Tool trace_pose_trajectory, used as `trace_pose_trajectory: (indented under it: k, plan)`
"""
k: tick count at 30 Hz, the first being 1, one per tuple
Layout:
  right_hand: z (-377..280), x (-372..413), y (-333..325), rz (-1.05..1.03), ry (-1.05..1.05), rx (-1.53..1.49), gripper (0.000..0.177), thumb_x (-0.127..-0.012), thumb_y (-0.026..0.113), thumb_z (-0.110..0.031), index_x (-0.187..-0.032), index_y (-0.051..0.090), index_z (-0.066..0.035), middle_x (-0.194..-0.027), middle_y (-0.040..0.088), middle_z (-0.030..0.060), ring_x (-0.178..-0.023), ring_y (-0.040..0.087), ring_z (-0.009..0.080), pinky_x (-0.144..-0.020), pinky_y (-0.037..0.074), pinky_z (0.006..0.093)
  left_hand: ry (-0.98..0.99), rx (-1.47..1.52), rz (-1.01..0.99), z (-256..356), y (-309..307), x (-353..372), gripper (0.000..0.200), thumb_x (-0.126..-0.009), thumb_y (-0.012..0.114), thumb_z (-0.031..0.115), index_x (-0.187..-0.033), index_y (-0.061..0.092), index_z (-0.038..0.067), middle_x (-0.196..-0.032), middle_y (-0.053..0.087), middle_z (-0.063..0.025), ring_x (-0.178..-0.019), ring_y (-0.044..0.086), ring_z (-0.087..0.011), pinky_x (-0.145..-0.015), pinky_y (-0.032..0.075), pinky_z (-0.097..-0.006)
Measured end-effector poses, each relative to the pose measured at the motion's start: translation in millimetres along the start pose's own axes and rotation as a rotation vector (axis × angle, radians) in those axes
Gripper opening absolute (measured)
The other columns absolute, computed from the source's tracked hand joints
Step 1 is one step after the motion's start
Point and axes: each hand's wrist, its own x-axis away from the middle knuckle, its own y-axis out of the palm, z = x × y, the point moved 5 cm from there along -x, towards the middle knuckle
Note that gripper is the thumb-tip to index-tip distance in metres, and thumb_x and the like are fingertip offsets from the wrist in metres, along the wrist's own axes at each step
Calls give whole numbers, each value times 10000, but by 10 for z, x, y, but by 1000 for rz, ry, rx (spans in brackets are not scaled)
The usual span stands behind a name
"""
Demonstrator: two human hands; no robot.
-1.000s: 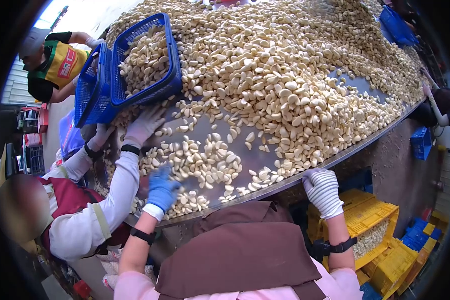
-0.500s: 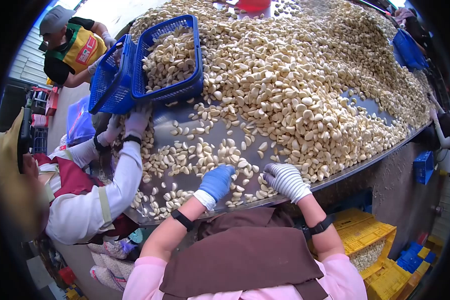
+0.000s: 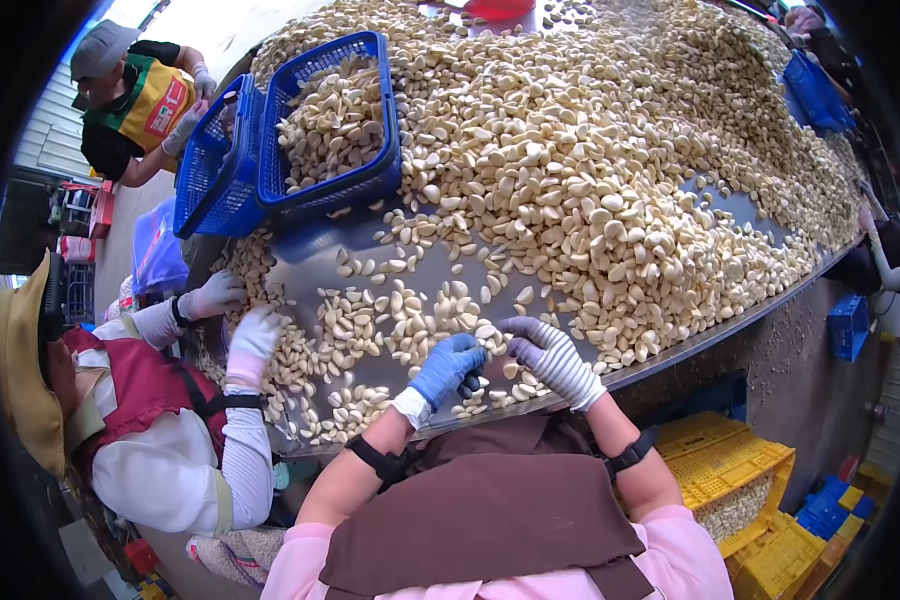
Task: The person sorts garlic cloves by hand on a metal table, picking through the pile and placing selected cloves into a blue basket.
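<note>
My left hand [image 3: 447, 370], in a blue glove with dark fingertips, is low over the metal table [image 3: 315, 250]. Its fingers are curled inward; what they hold, if anything, is hidden. Just right of it, my right hand [image 3: 553, 362] wears a grey-and-white striped glove. Its fingers reach left, bent and somewhat apart, around a few peeled garlic cloves [image 3: 490, 340] that lie between both hands. Loose garlic cloves [image 3: 410, 320] are spread beyond and left of my left hand. A large heap of garlic cloves [image 3: 610, 220] rises beyond my right hand.
A blue basket [image 3: 395, 165] with garlic cloves stands at the back left, against another blue basket [image 3: 215, 180]. At left a co-worker [image 3: 170, 430] handles cloves; another person [image 3: 135, 110] stands behind. Yellow crates [image 3: 715, 450] sit below at right, beside the table edge [image 3: 730, 322].
My hands have come closer together; my left fingers are now more curled and my right hand has shifted left. The co-worker's hands have moved from the basket down to the cloves.
</note>
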Motion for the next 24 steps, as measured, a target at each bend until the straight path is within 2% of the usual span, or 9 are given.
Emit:
trace_pose_trajectory:
  k: [5, 9, 12, 14, 18, 21, 22, 23, 24]
  plan:
    - [13, 13, 35, -86, 86, -4, 314, -936, 616, -145, -1225, 614, -24, -972, 656, 29, -849, 581, 83, -783, 499, 249, -54, 39, -2, 2, 94, 28, 195, -911, 616, 240, -914, 621, 45, -750, 670, -67, -528, 627, -130, -450, 522, -249]
    - [60, 32, 136, -138, 60, 25, 330, -927, 613, -119, -1245, 606, -32, -970, 650, 6, -824, 583, 67, -755, 508, 236, -94, 41, -6, 40, 125, 94, 186, -910, 620, 225, -924, 615, 39, -764, 665, -67, -554, 635, -139, -488, 550, -265]
    - [83, 19, 122, -146, 91, 27, 328, -909, 601, -73, -1233, 613, -25, -959, 655, 8, -815, 590, 70, -740, 514, 238, -113, 193, -74, -10, 121, 89, 177, -909, 618, 208, -938, 609, 34, -791, 660, -75, -602, 648, -148, -537, 573, -277]
    - [129, 42, 127, -169, 236, -151, 328, -904, 600, -59, -1229, 615, -18, -964, 662, 12, -809, 597, 72, -743, 519, 245, -118, 201, -124, 15, 145, 109, 164, -910, 611, 190, -960, 604, 33, -803, 648, -69, -641, 655, -150, -563, 581, -282]
    - [236, 49, 138, -201, 292, -203, 329, -904, 593, -43, -1231, 612, -15, -983, 667, 26, -842, 609, 89, -774, 523, 258, -142, 207, -137, -20, 147, 93, 167, -907, 607, 169, -1002, 593, 32, -831, 641, -79, -658, 661, -161, -582, 592, -293]
    - [164, 87, 187, -198, 53, 184, 344, -906, 581, -22, -1249, 601, -33, -1021, 674, 62, -959, 630, 135, -865, 517, 281, -129, 164, -111, -108, 55, 60, 213, -881, 624, 128, -1065, 574, 33, -916, 636, -98, -722, 674, -176, -633, 606, -301]
    - [1, 179, 193, -183, 100, 71, 332, -898, 586, -11, -1227, 622, -40, -1016, 690, 50, -978, 632, 120, -873, 513, 278, -87, 256, -236, -129, 35, 39, 239, -866, 632, 107, -1084, 566, 36, -963, 630, -100, -788, 674, -182, -677, 608, -310]
    - [-66, 188, 112, -146, 61, 211, 302, -888, 597, -8, -1185, 643, -38, -1001, 698, 63, -964, 644, 139, -867, 515, 285, -45, 346, -362, -141, 26, 28, 270, -851, 639, 87, -1104, 557, 38, -1010, 623, -101, -855, 675, -189, -721, 610, -320]
    - [-117, 172, -14, -107, 22, 352, 273, -877, 608, -5, -1142, 664, -36, -986, 706, 76, -950, 656, 158, -862, 517, 292, -44, 343, -370, -128, 10, 34, 270, -851, 639, 87, -1104, 557, 38, -1010, 623, -101, -855, 675, -189, -721, 610, -320]
